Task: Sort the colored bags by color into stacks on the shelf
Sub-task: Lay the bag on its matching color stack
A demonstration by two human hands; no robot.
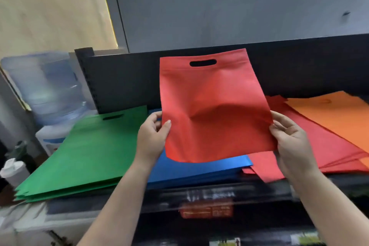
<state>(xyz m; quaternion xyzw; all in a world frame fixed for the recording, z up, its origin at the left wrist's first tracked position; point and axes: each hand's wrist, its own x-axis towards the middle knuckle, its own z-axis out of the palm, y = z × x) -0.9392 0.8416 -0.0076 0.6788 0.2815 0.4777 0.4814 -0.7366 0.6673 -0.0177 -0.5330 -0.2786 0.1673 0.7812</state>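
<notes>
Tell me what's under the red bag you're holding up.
Under the held red bag lies the blue stack, with the red stack to its right. The blue stack's far part is covered by the bag, so its handle end cannot be seen.

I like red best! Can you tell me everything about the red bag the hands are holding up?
The red bag is flat, matte, cloth-like, with an oval handle hole near its top. It is held upright above the blue stack, creased in the middle. The left hand pinches its left edge; the right hand grips its right edge.
</notes>
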